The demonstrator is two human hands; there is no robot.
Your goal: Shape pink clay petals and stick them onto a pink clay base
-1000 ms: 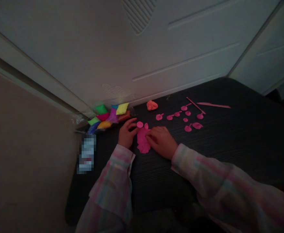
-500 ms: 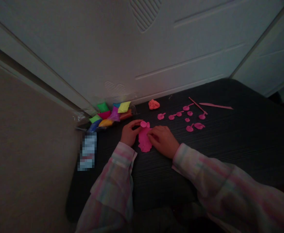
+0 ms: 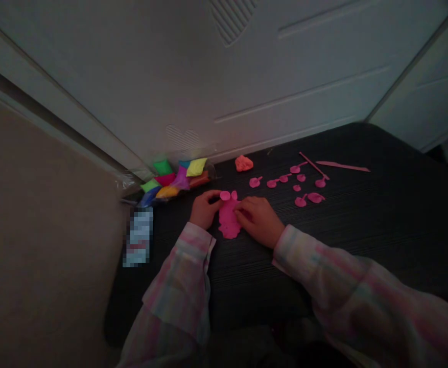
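Observation:
A flat pink clay piece (image 3: 229,217) with a wavy lower edge lies on the dark table between my hands. Two small round pink clay lobes (image 3: 225,196) stick up at its top end. My left hand (image 3: 204,210) curls at the upper left edge, thumb and fingers pinching the clay just beneath the left lobe. On the other side, my right hand (image 3: 261,220) has its fingertips pressed together on the right edge of the clay. The fingers' undersides are hidden.
Several small pink clay shapes (image 3: 300,202) lie to the right, near a thin pink stick tool (image 3: 313,165) and a pink clay knife (image 3: 342,166). Behind sits an orange clay lump (image 3: 243,163). Coloured clay packets (image 3: 178,179) and a blurred packet (image 3: 138,237) are at left, below a white panel (image 3: 170,76).
The left lobe tipped toward the right one with my left hand, then came slightly back. My right hand keeps its pinch at the edge. The view has shifted a little.

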